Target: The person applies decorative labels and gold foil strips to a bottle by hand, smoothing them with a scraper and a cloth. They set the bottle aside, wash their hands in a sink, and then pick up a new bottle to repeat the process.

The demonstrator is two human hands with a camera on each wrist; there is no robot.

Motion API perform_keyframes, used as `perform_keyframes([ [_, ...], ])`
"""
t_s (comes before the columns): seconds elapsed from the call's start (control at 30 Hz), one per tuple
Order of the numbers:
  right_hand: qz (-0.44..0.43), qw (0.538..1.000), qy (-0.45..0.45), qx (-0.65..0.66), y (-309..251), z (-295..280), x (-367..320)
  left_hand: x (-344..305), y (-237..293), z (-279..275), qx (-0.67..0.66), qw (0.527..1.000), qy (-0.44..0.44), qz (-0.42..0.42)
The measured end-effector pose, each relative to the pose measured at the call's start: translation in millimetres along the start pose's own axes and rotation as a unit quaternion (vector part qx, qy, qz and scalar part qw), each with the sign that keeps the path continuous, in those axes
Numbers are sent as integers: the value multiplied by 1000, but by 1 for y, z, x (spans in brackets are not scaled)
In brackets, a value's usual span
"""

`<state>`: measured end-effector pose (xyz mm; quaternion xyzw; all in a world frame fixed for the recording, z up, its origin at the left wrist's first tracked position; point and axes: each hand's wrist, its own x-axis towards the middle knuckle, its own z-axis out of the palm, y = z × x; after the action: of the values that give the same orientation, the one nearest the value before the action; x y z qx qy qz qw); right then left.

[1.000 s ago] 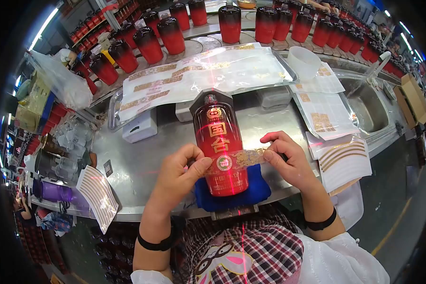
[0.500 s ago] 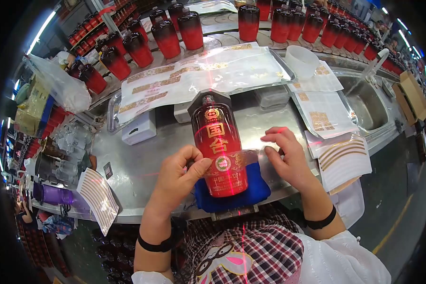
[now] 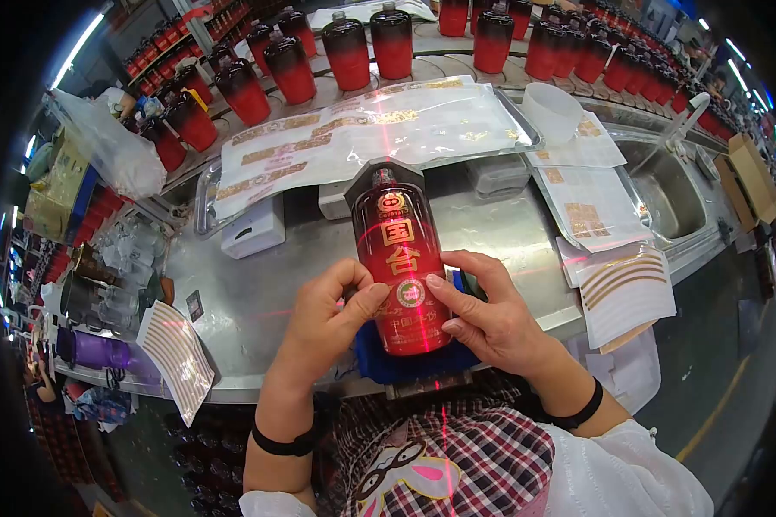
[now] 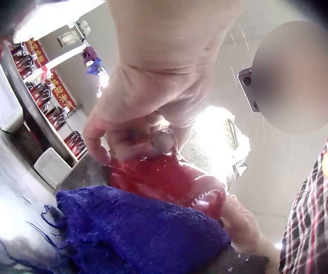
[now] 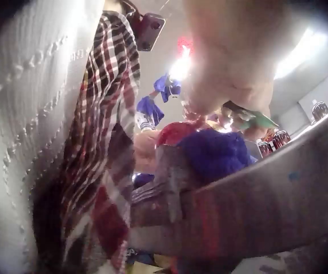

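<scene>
A red, dark-topped bottle (image 3: 398,250) with gold characters lies tilted on a blue cloth (image 3: 388,366), its neck in a dark holder (image 3: 351,196). Across its lower front runs a thin clear decal strip bearing a round green-and-white emblem (image 3: 411,293). My left hand (image 3: 329,306) pinches the strip's left end at the bottle's left side. From the right, my right hand (image 3: 496,314) presses its thumb beside the emblem, the other fingers along the bottle's side. A green flat piece (image 5: 260,120) shows tucked in that hand in the right wrist view.
A tray of patterned decal sheets (image 3: 371,129) spans the bench behind the bottle. Red bottles (image 3: 345,56) line a conveyor beyond. More printed sheets (image 3: 627,289) lie right, near a steel sink (image 3: 674,202); a striped sheet (image 3: 178,358) overhangs the left edge.
My right hand let go of the strip's right end, then came left onto the bottle. The strip now lies against the bottle. My left hand stayed in place; bottles on the conveyor shifted.
</scene>
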<state>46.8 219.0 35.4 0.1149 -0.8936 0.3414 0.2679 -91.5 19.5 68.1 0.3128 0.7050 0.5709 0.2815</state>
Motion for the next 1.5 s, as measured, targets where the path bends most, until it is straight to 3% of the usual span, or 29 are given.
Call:
perform_keyframes([
  [0.47,-8,1000,5,-7,-2,0,2,0,-12,-2,39,998,32,31],
  [0.57,-10,1000,4,-10,-3,0,3,-3,-28,-3,-113,993,36,-20],
  [0.67,-9,1000,0,-9,-3,0,3,-12,-48,-6,146,973,174,38],
  [0.77,-4,1000,4,0,-3,1,1,-41,-45,5,245,936,178,178],
  [0.8,0,1000,5,5,-4,2,0,-50,-38,16,285,929,151,183],
  [0.93,-5,1000,2,14,-3,3,0,-49,-49,28,391,877,187,206],
  [1.03,-5,1000,-15,14,-4,0,-4,-50,-34,23,504,803,154,278],
  [1.13,0,1000,-26,17,-3,1,-5,-42,-34,27,337,901,149,230],
  [1.2,0,999,-30,12,-4,3,-6,-29,-50,35,37,969,158,186],
  [1.23,6,999,-34,12,-4,4,-8,-24,-55,40,-118,968,158,156],
  [1.5,10,999,-40,-4,-7,5,-5,-13,-52,49,-151,971,157,101],
])
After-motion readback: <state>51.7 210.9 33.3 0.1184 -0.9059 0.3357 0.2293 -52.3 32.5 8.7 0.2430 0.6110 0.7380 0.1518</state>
